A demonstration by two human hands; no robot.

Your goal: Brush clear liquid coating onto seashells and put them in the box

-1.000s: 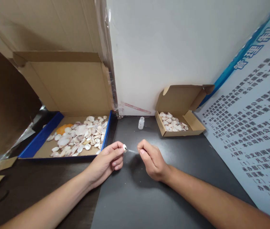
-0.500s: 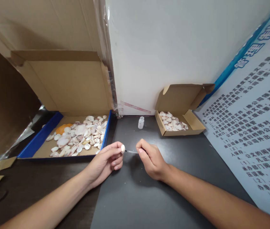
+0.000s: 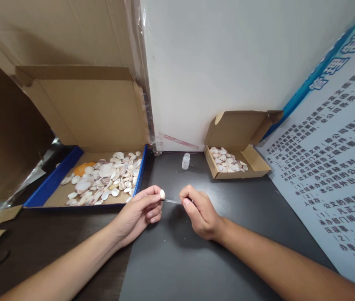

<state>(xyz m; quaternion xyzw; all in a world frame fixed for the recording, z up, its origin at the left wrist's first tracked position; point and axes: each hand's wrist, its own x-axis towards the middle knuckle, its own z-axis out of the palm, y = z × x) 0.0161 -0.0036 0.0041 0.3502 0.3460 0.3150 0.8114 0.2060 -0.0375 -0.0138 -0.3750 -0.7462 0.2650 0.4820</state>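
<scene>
A small white shell (image 3: 162, 195) is pinched between the thumb and fingertips of my left hand (image 3: 144, 205), above the dark tabletop. My right hand (image 3: 200, 211) is closed around a thin brush (image 3: 173, 202) with a silvery shaft and a dark tip. The brush points left, its tip close to the lower side of the shell; whether they touch I cannot tell. Most of its handle is hidden in my right fist. Beyond both hands, a small white bottle (image 3: 185, 161) stands upright and uncapped.
At left, a blue-sided cardboard box (image 3: 53, 179) with its lid up holds many shells (image 3: 108, 175). A smaller open cardboard box (image 3: 243, 173) with shells stands at back right. A white panel (image 3: 227, 62) rises behind; a printed board (image 3: 330, 146) leans at right.
My left hand has turned the shell slightly, and my right hand has shifted a little to the right with the brush. The boxes and the bottle stay put.
</scene>
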